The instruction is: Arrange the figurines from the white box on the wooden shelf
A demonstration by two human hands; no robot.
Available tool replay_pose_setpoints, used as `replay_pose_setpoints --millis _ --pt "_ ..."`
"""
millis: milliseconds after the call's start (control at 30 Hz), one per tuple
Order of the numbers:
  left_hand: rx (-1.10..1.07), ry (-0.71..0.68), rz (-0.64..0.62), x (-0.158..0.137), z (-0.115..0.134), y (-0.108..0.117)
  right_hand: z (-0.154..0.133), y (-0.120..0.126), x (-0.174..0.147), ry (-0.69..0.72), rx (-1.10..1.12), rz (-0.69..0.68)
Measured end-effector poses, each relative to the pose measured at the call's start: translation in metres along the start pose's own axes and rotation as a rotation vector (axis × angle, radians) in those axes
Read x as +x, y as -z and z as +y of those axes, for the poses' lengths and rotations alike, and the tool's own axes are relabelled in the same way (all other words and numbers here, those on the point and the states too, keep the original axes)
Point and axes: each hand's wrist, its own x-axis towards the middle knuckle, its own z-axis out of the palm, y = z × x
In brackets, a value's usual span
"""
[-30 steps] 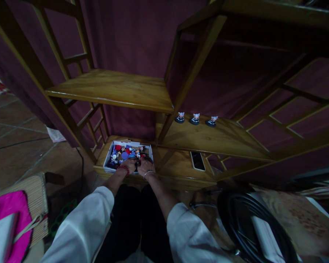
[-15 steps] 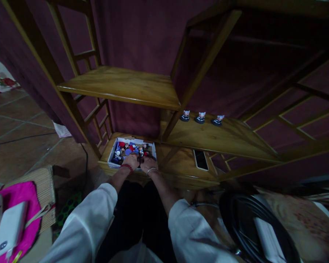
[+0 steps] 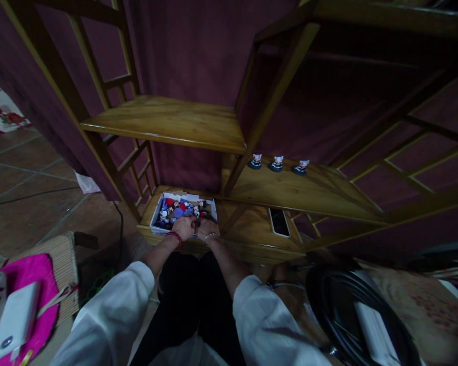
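A shallow white box [image 3: 155,217] filled with small figurine pieces in blue, red and white stands on the lowest shelf. Over its front edge my left hand [image 3: 183,227], with a red bead bracelet, and my right hand [image 3: 207,229], with a silver bangle, meet close together. Their fingers are curled in around a small dark reddish piece [image 3: 196,223] between them, too small and dim to name. Three small figurines on dark round bases, the middle one [image 3: 277,164] among them, stand in a row on the shelf to the right.
A phone [image 3: 279,222] lies right of the box. Above the box juts a wooden shelf [image 3: 168,121], with an upright post [image 3: 267,109] at its right. A white power bank [image 3: 14,321] rests on pink cloth at lower left; a coiled black hose [image 3: 328,295] is at lower right.
Both hands stay together at the box's front edge, with a slight shift of the fingers around the small dark piece. The view has tilted a little; the figurines are unmoved.
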Motion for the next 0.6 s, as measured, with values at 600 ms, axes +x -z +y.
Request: replay_pose_setpoints --millis 600 --pt "-0.275 0.158 0.203 -0.042 0.047 -0.015 0.006 0.006 0.003 0.067 0.115 -0.046"
